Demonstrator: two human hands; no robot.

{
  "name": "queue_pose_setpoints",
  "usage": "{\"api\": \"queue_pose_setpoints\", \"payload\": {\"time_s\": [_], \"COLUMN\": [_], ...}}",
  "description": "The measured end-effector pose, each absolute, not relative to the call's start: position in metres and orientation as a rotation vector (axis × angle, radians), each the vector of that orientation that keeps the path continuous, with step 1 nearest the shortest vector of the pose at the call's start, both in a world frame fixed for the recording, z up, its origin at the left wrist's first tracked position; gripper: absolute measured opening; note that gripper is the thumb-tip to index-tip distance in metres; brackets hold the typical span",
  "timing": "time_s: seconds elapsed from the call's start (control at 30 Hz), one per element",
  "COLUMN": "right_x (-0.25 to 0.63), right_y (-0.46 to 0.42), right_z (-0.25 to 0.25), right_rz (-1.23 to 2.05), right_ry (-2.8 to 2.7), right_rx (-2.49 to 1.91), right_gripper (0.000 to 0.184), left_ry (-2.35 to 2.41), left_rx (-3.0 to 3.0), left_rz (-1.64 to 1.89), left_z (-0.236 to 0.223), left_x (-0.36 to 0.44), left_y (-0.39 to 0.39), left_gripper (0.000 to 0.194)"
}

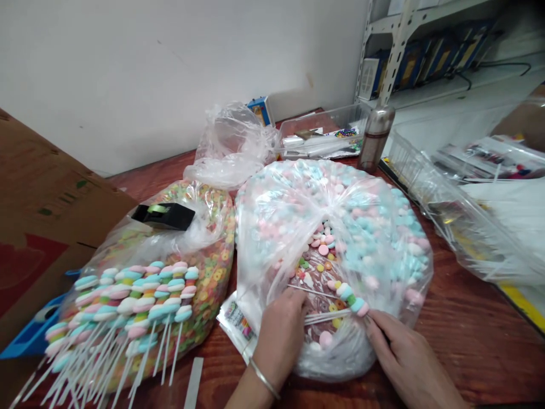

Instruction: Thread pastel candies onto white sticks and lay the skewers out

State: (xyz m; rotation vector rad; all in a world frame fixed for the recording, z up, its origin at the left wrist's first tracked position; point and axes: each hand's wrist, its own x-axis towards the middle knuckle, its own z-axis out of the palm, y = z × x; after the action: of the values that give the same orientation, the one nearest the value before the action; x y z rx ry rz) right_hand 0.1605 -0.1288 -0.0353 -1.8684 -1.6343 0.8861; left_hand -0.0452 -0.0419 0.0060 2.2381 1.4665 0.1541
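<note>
My left hand (284,318), with a bracelet at the wrist, is closed around the thin white stick of a candy skewer. Threaded on the skewer's other end are pastel candies (351,299) in white, yellow, blue and green, with a pink piece outermost. My right hand (398,343) pinches that pink end piece between thumb and fingers. Both hands are over the opening of a large clear plastic bag (272,227) full of pink, blue and white candies. Inside the opening lie loose candies (323,250), small coloured rings and several bare white sticks (326,316).
On the left, finished candy skewers (136,295) are piled on a bag of ring candies (217,272), along with a black tape dispenser (176,216). A cardboard box (51,199) borders that side. Behind stand a metal flask (376,139) and clear bins (468,227).
</note>
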Motion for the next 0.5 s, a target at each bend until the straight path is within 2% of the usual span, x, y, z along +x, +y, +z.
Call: {"api": "queue_pose_setpoints", "payload": {"time_s": [0.2, 0.5], "right_x": [0.159, 0.161], "right_y": [-0.127, -0.132], "right_z": [-0.04, -0.037], "right_rz": [0.898, 0.754], "right_ry": [-1.68, -1.693], "right_rx": [-1.833, -1.827], "right_gripper": [0.031, 0.033], "left_ry": [1.635, 1.356], "left_rx": [2.199, 2.188], "left_rz": [-0.053, 0.354], "left_z": [0.016, -0.003], "left_x": [-0.07, -0.017], "left_y": [-0.053, -0.046], "left_gripper": [0.02, 0.011]}}
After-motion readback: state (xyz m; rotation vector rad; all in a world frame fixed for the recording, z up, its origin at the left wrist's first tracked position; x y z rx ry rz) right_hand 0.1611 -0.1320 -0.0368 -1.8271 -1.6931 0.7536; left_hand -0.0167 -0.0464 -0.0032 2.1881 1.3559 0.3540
